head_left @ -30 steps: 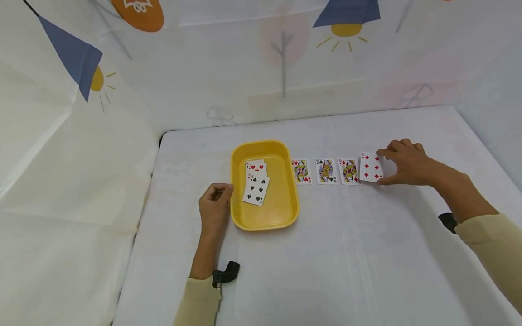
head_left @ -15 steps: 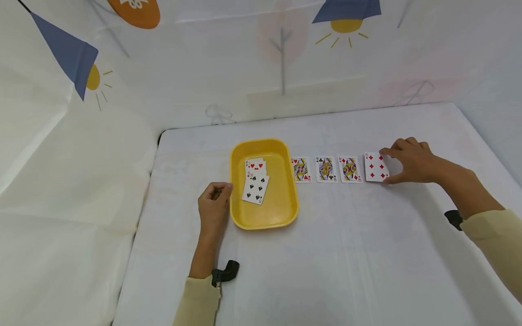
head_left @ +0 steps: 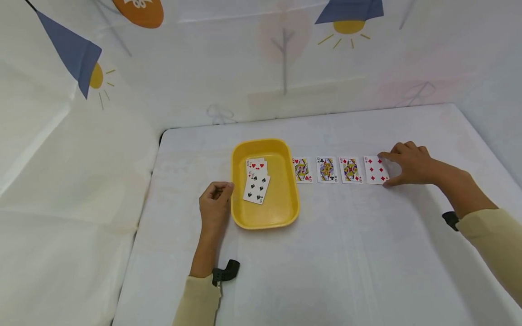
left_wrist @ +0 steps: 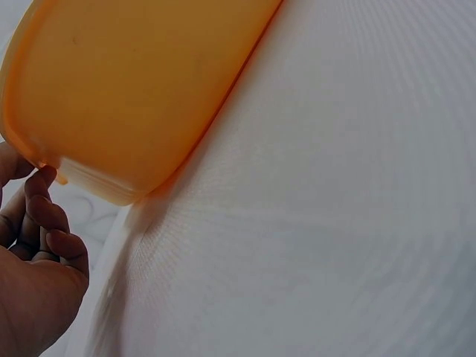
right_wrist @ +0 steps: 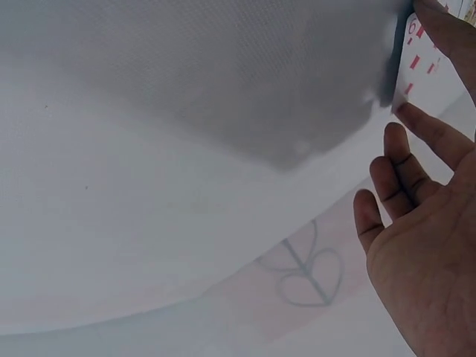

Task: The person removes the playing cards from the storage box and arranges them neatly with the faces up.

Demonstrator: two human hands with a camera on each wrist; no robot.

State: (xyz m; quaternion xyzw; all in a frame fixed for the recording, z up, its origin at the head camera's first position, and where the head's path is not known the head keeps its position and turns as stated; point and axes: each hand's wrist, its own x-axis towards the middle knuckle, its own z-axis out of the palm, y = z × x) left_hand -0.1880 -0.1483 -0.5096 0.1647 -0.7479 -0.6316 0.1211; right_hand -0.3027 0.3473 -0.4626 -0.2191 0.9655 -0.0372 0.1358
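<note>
My left hand pinches the left rim of a yellow tray; the left wrist view shows its fingertips at the tray's edge. Several playing cards overlap inside, a six of spades on top and a seven of hearts partly covered. To the right of the tray, a queen of hearts, a queen of clubs and a queen of diamonds lie face up in a row. At the row's right end, my right hand holds a six of diamonds between thumb and index finger.
A white cloth covers the table, whose far edge meets a printed fabric wall. Another pale fabric wall stands along the left side. Black bands sit on both wrists.
The six of diamonds has moved right, off the queen of diamonds' edge, and come down flat at the end of the row. My left hand stays at the tray.
</note>
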